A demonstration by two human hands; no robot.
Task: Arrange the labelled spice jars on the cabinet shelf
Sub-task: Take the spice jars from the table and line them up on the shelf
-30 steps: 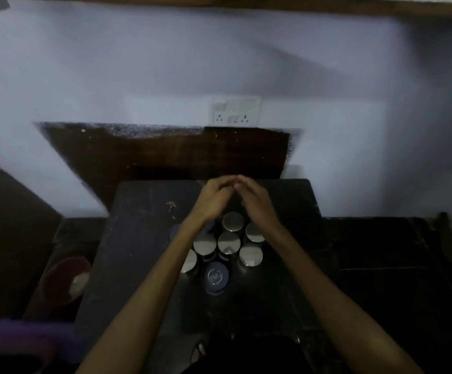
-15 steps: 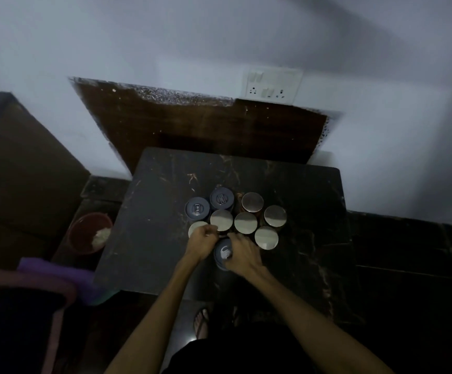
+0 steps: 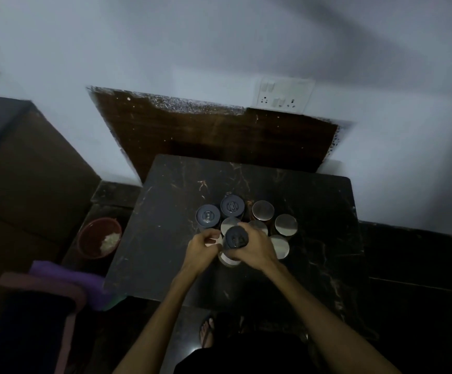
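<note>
Several spice jars stand bunched on a dark marble table (image 3: pixel 314 217). Two at the back left have dark blue lids (image 3: pixel 208 215) (image 3: pixel 231 205); those to the right have shiny metal lids (image 3: pixel 263 210) (image 3: pixel 286 224). My right hand (image 3: pixel 255 245) is closed round a blue-lidded jar (image 3: pixel 235 237), tilted and raised a little at the front of the bunch. My left hand (image 3: pixel 201 248) is closed round a metal-lidded jar (image 3: pixel 211 241) just to its left, mostly hidden by the fingers. Labels cannot be read in the dim light.
A brown wooden board (image 3: pixel 219 136) leans on the white wall behind the table, under a switch plate (image 3: pixel 284 94). A red bowl (image 3: pixel 99 237) sits on the floor to the left, near purple cloth (image 3: pixel 65 276). A sandalled foot (image 3: pixel 207 330) shows under the table's front edge.
My hands came back from the far side of the jars to the front. The right hand took hold of the front blue-lidded jar and has raised and tilted it; the view dropped and shifted.
</note>
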